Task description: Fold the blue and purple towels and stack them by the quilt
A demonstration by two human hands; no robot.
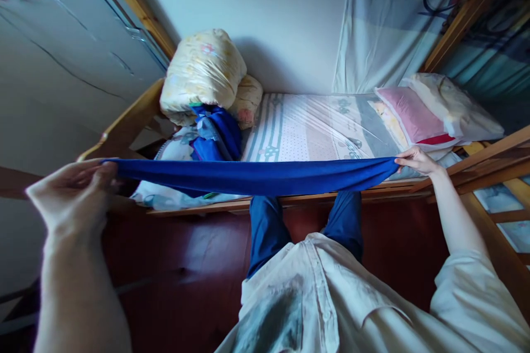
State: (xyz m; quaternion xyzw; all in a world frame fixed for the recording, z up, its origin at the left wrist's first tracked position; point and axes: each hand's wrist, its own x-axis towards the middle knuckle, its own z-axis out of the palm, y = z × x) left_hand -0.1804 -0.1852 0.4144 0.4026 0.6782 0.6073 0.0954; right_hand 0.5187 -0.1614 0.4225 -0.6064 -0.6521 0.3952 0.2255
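Observation:
A long strip of blue cloth (256, 177) stretches across the view between my two hands, above the near edge of the bed. My left hand (77, 193) pinches its left end between thumb and curled fingers. At the opposite end, my right hand (417, 161) grips the cloth with thumb and fingertips. The strip hangs with a slight sag, and what kind of garment or fabric it is I cannot make out. Behind it, a pile of blue clothing (219, 132) lies on the bed against a rolled cream quilt (205, 71).
A patterned sheet (302, 124) covers the bed, which has a wooden frame (124, 121). Pink (408, 113) and white pillows (459, 107) rest at the right end. A pale curtain (372, 33) hangs by the wall. Below is a dark red floor (186, 265); a wooden ladder (497, 215) stands right.

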